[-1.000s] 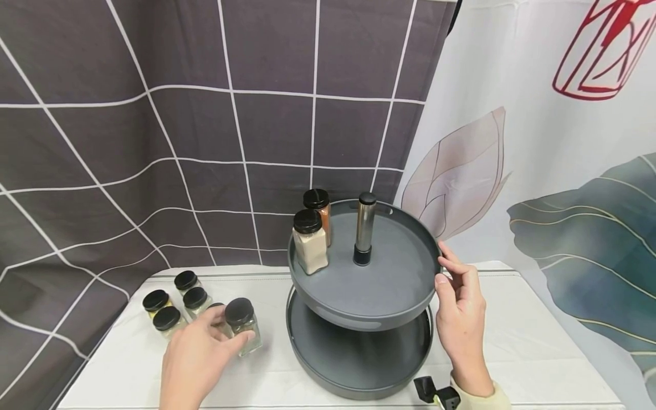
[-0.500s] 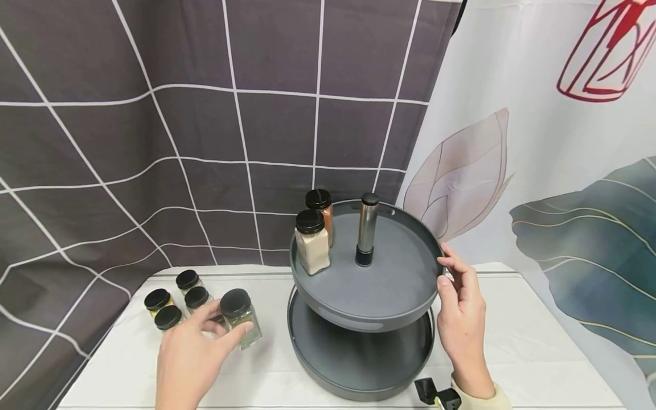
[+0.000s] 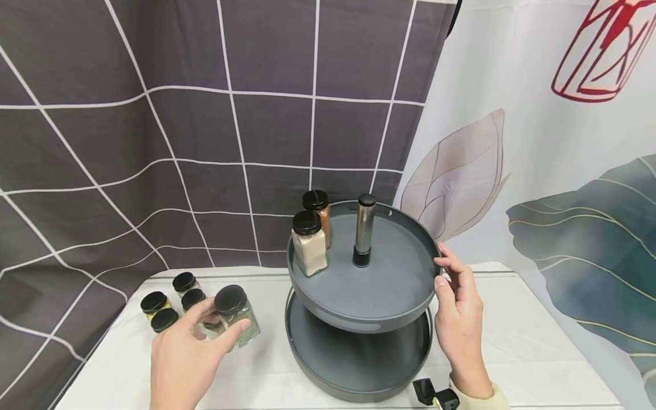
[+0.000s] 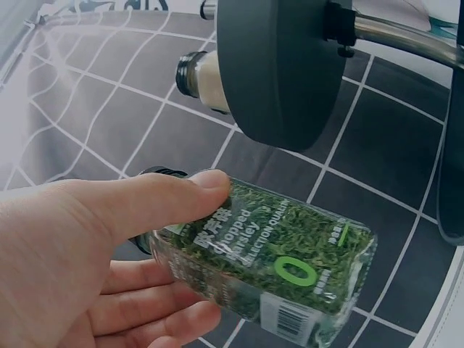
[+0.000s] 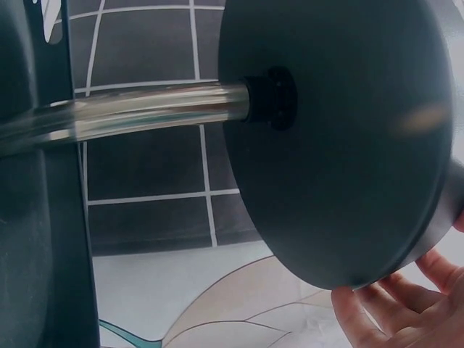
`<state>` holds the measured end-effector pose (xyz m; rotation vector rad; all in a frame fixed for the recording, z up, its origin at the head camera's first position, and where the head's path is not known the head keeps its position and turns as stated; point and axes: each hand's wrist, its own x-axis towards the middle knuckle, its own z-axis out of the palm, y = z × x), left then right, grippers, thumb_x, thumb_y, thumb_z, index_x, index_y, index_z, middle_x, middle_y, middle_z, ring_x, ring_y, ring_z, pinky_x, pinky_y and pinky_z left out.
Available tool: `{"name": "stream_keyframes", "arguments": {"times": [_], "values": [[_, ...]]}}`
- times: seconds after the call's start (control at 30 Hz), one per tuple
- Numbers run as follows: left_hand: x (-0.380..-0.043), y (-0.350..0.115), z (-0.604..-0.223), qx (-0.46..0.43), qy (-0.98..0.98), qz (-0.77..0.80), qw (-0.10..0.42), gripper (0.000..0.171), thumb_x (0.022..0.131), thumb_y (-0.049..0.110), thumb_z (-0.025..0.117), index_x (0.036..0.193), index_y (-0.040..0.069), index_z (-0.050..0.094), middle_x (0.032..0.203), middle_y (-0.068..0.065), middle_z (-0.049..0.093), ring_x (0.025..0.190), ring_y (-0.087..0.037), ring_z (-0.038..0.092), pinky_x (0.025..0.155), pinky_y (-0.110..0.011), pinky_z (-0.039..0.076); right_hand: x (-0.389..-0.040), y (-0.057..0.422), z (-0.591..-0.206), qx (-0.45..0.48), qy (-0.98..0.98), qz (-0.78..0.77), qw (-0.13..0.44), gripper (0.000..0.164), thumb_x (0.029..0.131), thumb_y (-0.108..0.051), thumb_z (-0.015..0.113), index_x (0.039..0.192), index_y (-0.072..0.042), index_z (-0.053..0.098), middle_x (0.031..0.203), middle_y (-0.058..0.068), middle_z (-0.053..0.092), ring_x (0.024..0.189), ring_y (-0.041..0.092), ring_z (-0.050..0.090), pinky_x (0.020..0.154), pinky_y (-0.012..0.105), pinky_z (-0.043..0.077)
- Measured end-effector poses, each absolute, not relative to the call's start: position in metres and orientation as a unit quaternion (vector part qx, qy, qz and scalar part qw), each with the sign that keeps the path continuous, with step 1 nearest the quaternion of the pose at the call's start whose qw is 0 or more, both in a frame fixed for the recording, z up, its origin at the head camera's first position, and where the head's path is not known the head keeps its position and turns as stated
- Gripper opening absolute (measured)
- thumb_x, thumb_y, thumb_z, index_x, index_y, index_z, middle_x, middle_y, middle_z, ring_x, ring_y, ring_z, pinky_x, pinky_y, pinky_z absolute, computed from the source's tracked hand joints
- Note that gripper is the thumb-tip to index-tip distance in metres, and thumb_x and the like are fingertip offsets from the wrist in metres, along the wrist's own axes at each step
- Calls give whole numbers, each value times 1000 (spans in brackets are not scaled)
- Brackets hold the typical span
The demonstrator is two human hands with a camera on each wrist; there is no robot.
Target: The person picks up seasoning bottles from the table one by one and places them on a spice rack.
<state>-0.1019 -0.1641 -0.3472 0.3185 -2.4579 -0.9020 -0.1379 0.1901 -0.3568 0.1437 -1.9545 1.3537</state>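
Observation:
My left hand [image 3: 191, 346] pinches a square glass jar of chopped parsley [image 4: 290, 250] between thumb and fingers. Its black cap [image 3: 230, 299] leans left in the head view, and the green flakes and label face the left wrist camera. To the right stands a grey two-tier turntable rack, with an upper tray [image 3: 400, 279] and a lower tray [image 3: 359, 364]. My right hand [image 3: 458, 319] touches the upper tray's outer rim with fingertips and thumb. On that tray's left side stand a jar of pale powder [image 3: 310, 250] and a jar of orange-brown spice [image 3: 324, 219].
Several black-capped jars [image 3: 164, 320] cluster on the white tabletop [image 3: 277, 376], left of and behind my left hand. A metal post [image 3: 364, 228] rises from the upper tray's centre. A dark grid curtain [image 3: 271, 131] hangs behind.
The parsley jar has shifted slightly left and up in my left hand, and its cap now tips further left. My right hand stays at the upper tray's rim.

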Motion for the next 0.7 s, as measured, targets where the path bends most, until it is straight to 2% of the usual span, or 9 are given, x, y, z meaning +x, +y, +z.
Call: {"name": "stream_keyframes", "arguments": {"times": [0.1,0.2,0.37,0.53,0.7], "values": [[-102,-162,-345,110,-893,-343,269,53,58,54,82,102,27,69,82,7,69,69,-12,60,64,-26,40,-138,190,-357,56,-764,524,373,21,94,-1,44,113,-2,54,135,0,50,123,13,47,98,17,37],[-102,-160,-341,96,-881,-356,296,51,57,50,84,100,26,70,81,8,69,70,-11,63,66,-22,40,-138,190,-358,61,-763,524,375,21,94,-1,44,113,-1,54,135,1,50,123,14,47,99,17,36],[-104,-158,-330,57,-862,-368,343,47,55,39,88,96,25,71,78,9,69,71,6,58,72,-22,39,-138,190,-357,64,-760,527,374,22,94,0,44,113,-1,54,135,2,50,123,14,47,99,17,36],[-106,-154,-321,33,-856,-371,358,47,54,38,88,97,28,71,78,10,69,74,4,57,75,-27,37,-138,191,-358,70,-755,532,377,24,93,2,43,114,-1,54,135,3,50,123,16,47,100,18,36],[-108,-149,-313,3,-847,-368,384,49,55,34,89,99,24,71,79,12,67,75,3,55,72,-20,40,-139,191,-359,69,-760,525,378,27,93,1,43,118,-3,54,135,3,50,124,15,47,99,17,36]]}}
